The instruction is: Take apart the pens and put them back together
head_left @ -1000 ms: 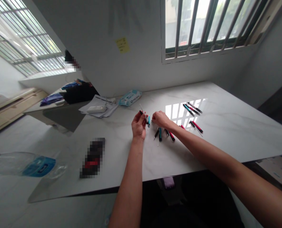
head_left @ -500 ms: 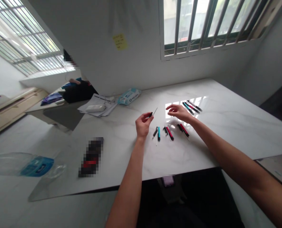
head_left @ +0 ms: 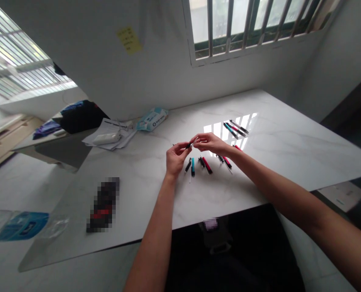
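My left hand (head_left: 174,161) is closed on a black pen part (head_left: 188,145) above the white table. A thin pen refill (head_left: 195,140) sticks out of that part towards my right hand (head_left: 210,142), whose fingertips are pinched around it. Just below the hands lie pen pieces in small groups: a teal pen barrel (head_left: 193,165) with a black piece, a red pen barrel (head_left: 207,165) with a black piece, and another red barrel (head_left: 227,162) with dark parts. Thin refills lie beside them. A further red piece (head_left: 236,147) shows partly behind my right wrist.
Several whole pens (head_left: 235,129) lie side by side at the back right. Wet wipes (head_left: 152,119) and papers (head_left: 107,132) are along the back left. A blurred dark object (head_left: 104,205) and a plastic bottle (head_left: 24,226) are at left. The table's front edge runs close to my body.
My right hand has moved left to my left hand, and its fingers have closed on the refill. The view has shifted, so the table items appear further left.
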`<state>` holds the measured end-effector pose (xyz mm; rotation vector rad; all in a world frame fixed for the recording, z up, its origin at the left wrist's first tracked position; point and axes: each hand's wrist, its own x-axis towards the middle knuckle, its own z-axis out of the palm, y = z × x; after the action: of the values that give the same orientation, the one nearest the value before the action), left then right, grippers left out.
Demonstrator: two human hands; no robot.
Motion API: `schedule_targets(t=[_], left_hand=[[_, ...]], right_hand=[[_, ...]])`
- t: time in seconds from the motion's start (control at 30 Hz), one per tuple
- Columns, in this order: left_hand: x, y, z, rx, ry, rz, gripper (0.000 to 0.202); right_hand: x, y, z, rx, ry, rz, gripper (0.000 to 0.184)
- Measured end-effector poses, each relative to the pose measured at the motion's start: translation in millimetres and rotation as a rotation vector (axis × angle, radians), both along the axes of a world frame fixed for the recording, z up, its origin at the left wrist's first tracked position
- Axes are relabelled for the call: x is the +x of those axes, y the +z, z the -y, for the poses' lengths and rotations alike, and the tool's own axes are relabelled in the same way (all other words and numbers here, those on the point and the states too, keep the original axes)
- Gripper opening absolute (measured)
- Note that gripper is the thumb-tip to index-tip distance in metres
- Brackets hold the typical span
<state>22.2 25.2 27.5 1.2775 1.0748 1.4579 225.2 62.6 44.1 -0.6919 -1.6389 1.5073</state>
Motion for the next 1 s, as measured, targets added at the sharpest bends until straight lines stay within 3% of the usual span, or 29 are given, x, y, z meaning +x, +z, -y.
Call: schedule_targets(t=[0.13,0.3,0.43,0.57,0.63,0.83,1.0], left_hand=[[1,-0.9,0,0.01,-0.004,-0.021,0.036],[-2,-3.5,-3,0.01,0.063,-0.017,0.034],[-3,-5.4,-7,0.0,0.123,0.031,0.034],[0,-1.7,-4,-0.018,0.078,0.078,0.036],[3,3.4,1,-0.05,0.004,0.126,0.037],[8,20.9,17,-0.139,-0.213,0.232,0.04],[8,21.6,20,-0.144,-0.263,0.232,0.038]], right_hand=[[-1,0.0,-2,0.022,-0.043,-0.042,0.034],[10,0.9,-15,-0.12,-0.183,-0.186,0.038],[24,-1.5,-30,-0.179,-0.308,-0.28,0.028],[28,-3.4,-35,-0.182,-0.328,-0.317,0.024],[24,-3.7,-32,-0.106,-0.341,-0.255,0.022],[-2,-7.4,-8,0.36,-0.379,0.124,0.019],[-15,-12.6,5,0.502,-0.361,0.3,0.023]])
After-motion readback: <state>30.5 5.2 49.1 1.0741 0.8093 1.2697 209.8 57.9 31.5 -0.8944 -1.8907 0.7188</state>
